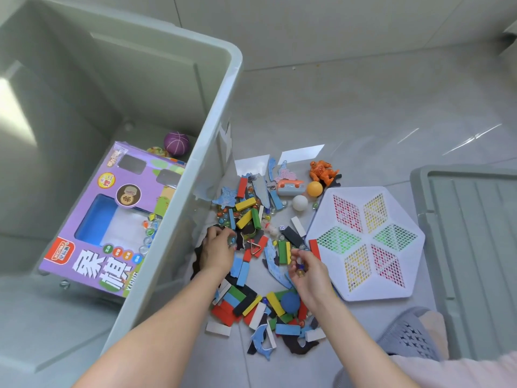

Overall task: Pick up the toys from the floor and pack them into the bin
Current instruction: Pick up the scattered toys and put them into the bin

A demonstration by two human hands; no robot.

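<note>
A heap of toys (251, 219) lies on the tiled floor right of the grey-green bin (221, 113): coloured wooden blocks, glass marbles, blue puzzle pieces, a metal triangle (256, 247). My left hand (216, 252) is down on the heap beside the bin wall, fingers curled round marbles. My right hand (306, 271) hovers over the pile with its fingers curled round several marbles. In the bin lie a purple game box (112, 219), a purple ball (176, 143) and loose marbles.
A white hexagonal checkers board (363, 242) lies right of the heap. An orange figure (323, 170), an orange ball (314, 189) and a white ball (300, 203) sit behind it. The bin lid (475, 247) lies far right, a grey basket (411, 337) lower right.
</note>
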